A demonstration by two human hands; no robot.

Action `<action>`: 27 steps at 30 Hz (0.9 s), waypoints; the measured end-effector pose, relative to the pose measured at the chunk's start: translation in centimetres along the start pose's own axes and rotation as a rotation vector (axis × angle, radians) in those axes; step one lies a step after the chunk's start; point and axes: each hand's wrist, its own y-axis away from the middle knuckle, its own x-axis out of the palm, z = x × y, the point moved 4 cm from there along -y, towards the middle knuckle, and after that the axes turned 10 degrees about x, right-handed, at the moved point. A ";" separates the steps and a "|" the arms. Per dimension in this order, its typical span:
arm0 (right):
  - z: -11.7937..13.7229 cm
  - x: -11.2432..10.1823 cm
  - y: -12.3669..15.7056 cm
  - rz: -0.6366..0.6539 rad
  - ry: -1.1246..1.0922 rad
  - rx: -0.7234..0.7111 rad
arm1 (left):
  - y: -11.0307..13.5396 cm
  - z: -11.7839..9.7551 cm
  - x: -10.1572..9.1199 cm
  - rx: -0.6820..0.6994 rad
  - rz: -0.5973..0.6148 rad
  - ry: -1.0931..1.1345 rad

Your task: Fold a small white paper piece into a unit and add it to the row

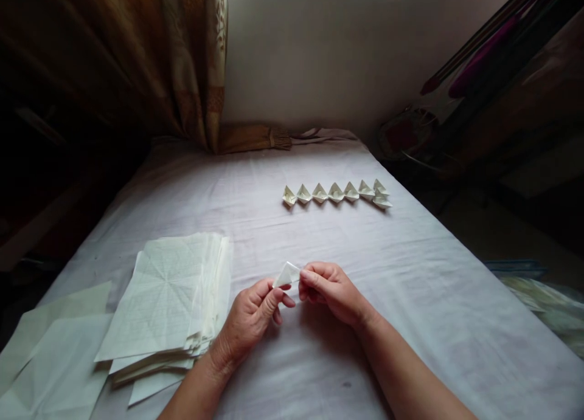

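At my far left, loose sheets of paper lie flat, partly tucked under a stack of creased paper whose uneven right edge faces my left forearm. The forearm crosses in front of the stack's near right corner; I cannot tell whether it touches.

My left hand comes next, thumb and fingers pinched on the left end of a small folded paper triangle, the lower fingers loosely curled. The triangle sits right between my two hands, just ahead of the left thumb, apex pointing away from me, its long side running left to right and rising slightly toward the right. My right hand is closed narrowly, thumb against forefinger, at the triangle's right corner. Neither hand is clearly nearer; the piece spans the short gap between them.

Beyond the hands and a little to the right, a row of folded paper boats runs left to right, peaks up, the last two crowded together at the right end. It lies nearer my right hand, with plain cloth between. Farther right, the cloth-covered worktop gives my right arm room before its slanting edge, which passes close to the row's right end.
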 end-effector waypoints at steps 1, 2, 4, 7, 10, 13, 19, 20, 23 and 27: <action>0.0 -0.1 0.0 -0.004 -0.013 0.006 | 0.0 -0.1 0.0 0.015 -0.006 -0.024; 0.0 -0.1 0.0 -0.004 -0.021 0.013 | 0.0 -0.2 -0.1 0.023 -0.019 -0.039; -0.1 -0.1 -0.1 -0.005 -0.035 0.022 | 0.1 -0.2 -0.2 0.026 -0.058 -0.042; -0.2 -0.2 -0.1 -0.005 -0.040 0.034 | 0.2 0.2 -0.2 0.027 -0.127 -0.013; -0.2 -0.1 0.1 -0.001 -0.016 0.044 | 0.5 0.4 -0.4 0.061 -0.248 -0.014; 0.0 0.0 0.2 -0.004 0.026 0.025 | 0.7 0.3 -0.5 0.090 -0.315 -0.068; 0.2 0.3 0.3 -0.007 0.105 -0.020 | 0.6 -0.1 -0.8 0.044 -0.353 -0.026; 0.2 0.3 0.3 -0.012 0.115 -0.027 | 0.6 -0.2 -0.8 0.033 -0.359 -0.020; 0.2 0.3 0.3 -0.019 0.141 -0.038 | 0.6 -0.2 -0.9 0.009 -0.391 -0.033; 0.2 0.3 0.3 -0.024 0.165 -0.038 | 0.8 -0.2 -1.0 -0.012 -0.437 -0.036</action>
